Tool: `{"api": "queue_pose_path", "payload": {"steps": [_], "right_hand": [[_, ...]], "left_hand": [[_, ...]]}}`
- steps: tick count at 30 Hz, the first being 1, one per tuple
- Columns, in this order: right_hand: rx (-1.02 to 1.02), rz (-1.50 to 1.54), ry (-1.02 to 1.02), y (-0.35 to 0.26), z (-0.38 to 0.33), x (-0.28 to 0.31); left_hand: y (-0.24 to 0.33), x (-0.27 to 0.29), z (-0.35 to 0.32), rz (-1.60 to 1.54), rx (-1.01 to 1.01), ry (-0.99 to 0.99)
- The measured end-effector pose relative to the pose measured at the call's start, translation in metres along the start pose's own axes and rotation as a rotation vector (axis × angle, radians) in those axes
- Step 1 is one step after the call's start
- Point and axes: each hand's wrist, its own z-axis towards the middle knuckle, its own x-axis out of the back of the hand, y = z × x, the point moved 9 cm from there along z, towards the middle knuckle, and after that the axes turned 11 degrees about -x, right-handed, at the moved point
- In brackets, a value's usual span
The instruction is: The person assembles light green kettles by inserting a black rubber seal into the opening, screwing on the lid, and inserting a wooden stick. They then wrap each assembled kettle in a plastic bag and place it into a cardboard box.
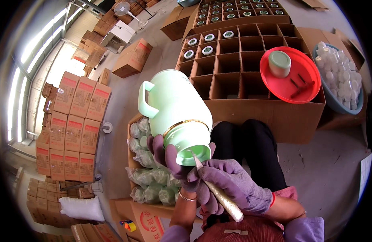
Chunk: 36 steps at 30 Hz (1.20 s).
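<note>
A mint-green jug with a side handle and a gold ring lies tilted, its open mouth toward me. My left hand, in a purple-grey glove, is closed around its neck. My right hand, gloved alike, grips a knife with a pale wrapped handle. The narrow blade points at the rim of the mouth; whether it touches is hard to tell. Below the jug, several green items in clear plastic bags fill a carton at my left.
Ahead stands a divided carton with several white-lidded items. On it rests a red tray with a green cup and dark tools. A blue basin of white plastic parts is at right. Stacked cartons stand left.
</note>
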Motion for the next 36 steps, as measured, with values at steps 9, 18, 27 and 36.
{"api": "queue_pose_path", "payload": {"steps": [9, 18, 27, 36], "right_hand": [[0.105, -0.642, 0.219, -0.028, -0.005, -0.004], [0.761, -1.635, 0.497, -0.06, -0.028, -0.028], [0.624, -1.456, 0.76, -0.086, -0.075, 0.008], [0.647, -1.72, 1.697, -0.207, -0.133, 0.152]], "left_hand": [[0.001, -0.002, -0.004, 0.006, 0.007, -0.008], [-0.004, -0.011, -0.01, 0.011, -0.001, -0.107], [-0.026, -0.013, -0.008, -0.29, 0.27, 0.01], [-0.065, -0.058, -0.125, -1.396, 1.25, 0.717]]}}
